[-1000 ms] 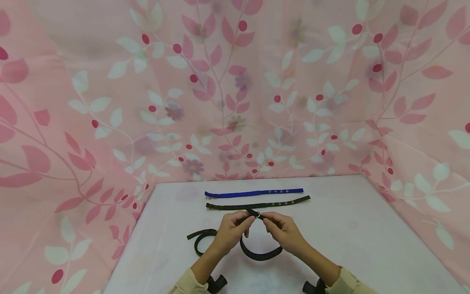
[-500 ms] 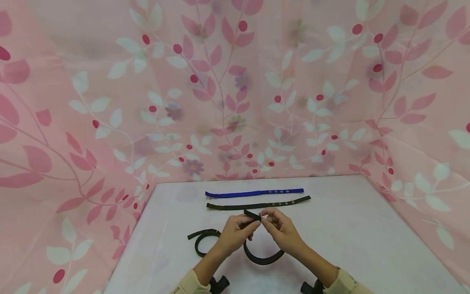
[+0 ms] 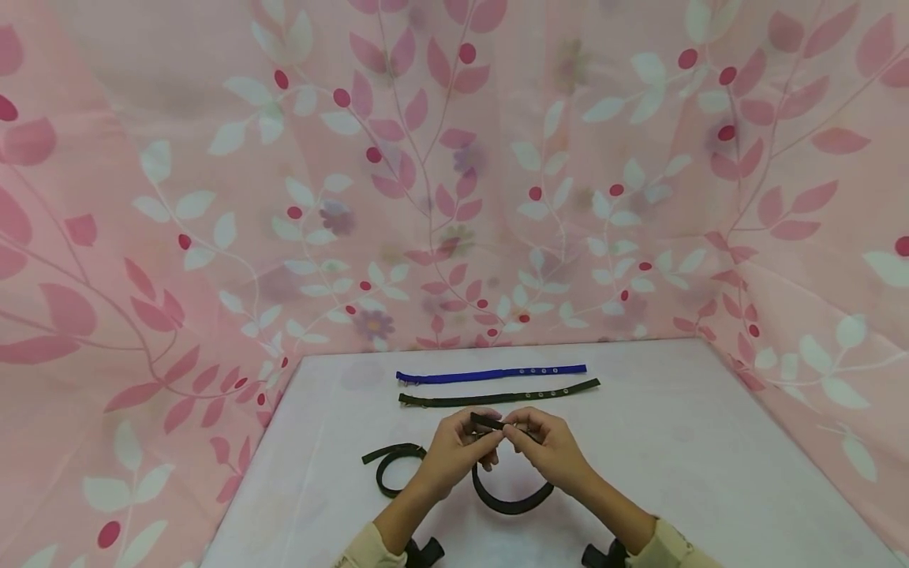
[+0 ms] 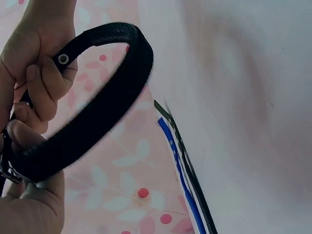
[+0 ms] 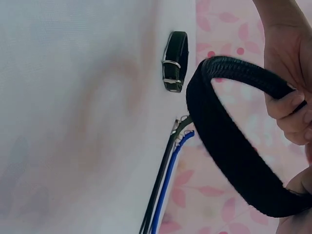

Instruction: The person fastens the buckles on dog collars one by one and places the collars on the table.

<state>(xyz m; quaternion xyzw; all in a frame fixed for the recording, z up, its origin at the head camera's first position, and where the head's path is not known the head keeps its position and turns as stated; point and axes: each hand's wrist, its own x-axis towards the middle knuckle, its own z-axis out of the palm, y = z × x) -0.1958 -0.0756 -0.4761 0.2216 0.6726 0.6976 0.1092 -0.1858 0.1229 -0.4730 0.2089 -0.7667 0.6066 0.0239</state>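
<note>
Both hands hold a black collar (image 3: 514,506) bent into a loop that hangs below them. My left hand (image 3: 454,451) pinches the strap near its joined ends, with fingers bent. Right beside it, the fingertips of my right hand (image 3: 557,450) pinch the same part, nearly touching the left thumb. A short strap end (image 3: 486,422) shows between the two hands. In the left wrist view, a metal buckle (image 4: 9,168) sits by the near fingers, and an eyelet (image 4: 63,59) shows on the strap by the other hand. Fingers partly hide how strap and buckle meet.
A blue collar (image 3: 490,375) and a dark green collar (image 3: 490,397) with eyelets lie straight at the back of the white table (image 3: 696,442). A coiled dark green collar (image 3: 383,477) with metal fittings (image 5: 171,63) rests left of the hands. Pink leafy cloth surrounds the table.
The hands have come closer together at the strap end, the right fingers now curled in near the left thumb. The loop has shifted slightly down and right.
</note>
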